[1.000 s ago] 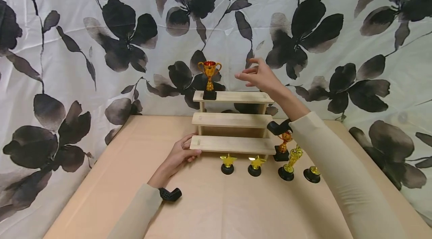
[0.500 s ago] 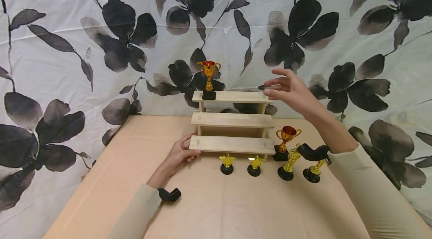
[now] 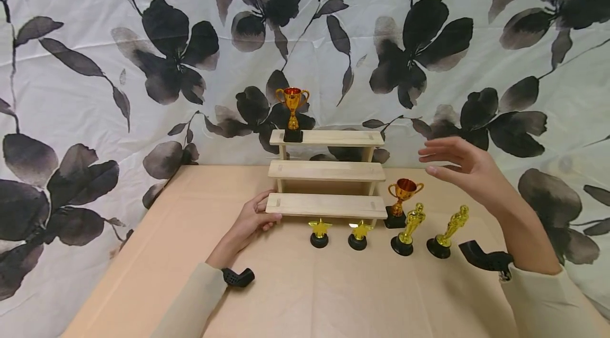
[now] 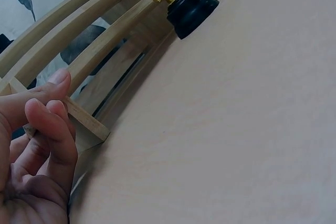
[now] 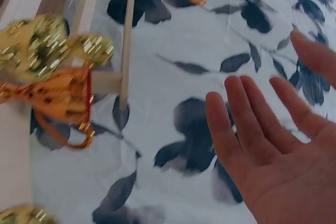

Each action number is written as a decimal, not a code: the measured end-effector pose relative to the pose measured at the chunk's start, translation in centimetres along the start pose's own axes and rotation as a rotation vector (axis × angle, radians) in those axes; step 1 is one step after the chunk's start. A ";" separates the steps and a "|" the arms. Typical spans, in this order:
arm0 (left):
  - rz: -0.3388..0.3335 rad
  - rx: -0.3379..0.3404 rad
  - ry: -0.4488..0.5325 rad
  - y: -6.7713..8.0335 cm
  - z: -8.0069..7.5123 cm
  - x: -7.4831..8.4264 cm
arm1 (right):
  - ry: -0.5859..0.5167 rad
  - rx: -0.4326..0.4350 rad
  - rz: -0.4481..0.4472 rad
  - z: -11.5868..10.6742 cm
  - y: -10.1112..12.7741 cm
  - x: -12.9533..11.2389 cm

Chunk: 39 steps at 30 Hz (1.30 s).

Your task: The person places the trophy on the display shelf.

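While my left hand (image 3: 254, 220) grips the lowest of 3 shelf steps (image 3: 326, 205), my right hand (image 3: 464, 168) hovers empty, fingers straight, above 5 table trophies; next likely pick: cup trophy (image 3: 403, 197).

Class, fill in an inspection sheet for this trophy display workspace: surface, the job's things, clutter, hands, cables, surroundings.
Surface: tan table, smooth.
Job's things: three-step wooden shelf; one cup trophy on the top step; on the table, a second cup, two star trophies and two figure trophies.
Clutter: nothing seen.
Hands: left hand grips the bottom step's left end; right hand open in the air, holding nothing.
Cables: nothing seen.
Surroundings: white cloth backdrop with dark flowers.
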<state>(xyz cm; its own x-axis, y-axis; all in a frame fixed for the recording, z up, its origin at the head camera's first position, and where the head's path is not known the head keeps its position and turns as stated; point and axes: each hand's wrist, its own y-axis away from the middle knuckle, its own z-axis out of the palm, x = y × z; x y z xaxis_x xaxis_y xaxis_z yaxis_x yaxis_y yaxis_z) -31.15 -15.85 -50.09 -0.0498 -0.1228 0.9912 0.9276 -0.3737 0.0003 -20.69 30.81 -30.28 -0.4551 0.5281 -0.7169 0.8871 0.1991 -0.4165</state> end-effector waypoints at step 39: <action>0.013 0.004 0.019 0.0 -0.1 -0.2 | -0.219 -0.541 0.100 -2.8 5.7 13.8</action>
<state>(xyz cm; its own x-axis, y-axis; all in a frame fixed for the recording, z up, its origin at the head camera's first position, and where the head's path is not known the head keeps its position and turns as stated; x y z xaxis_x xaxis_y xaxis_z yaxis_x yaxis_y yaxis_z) -31.12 -15.92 -50.25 -0.0443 -0.1448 0.9885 0.9298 -0.3679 -0.0122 -21.68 41.53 -41.00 -0.3220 0.3944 -0.8607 0.8135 0.5804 -0.0383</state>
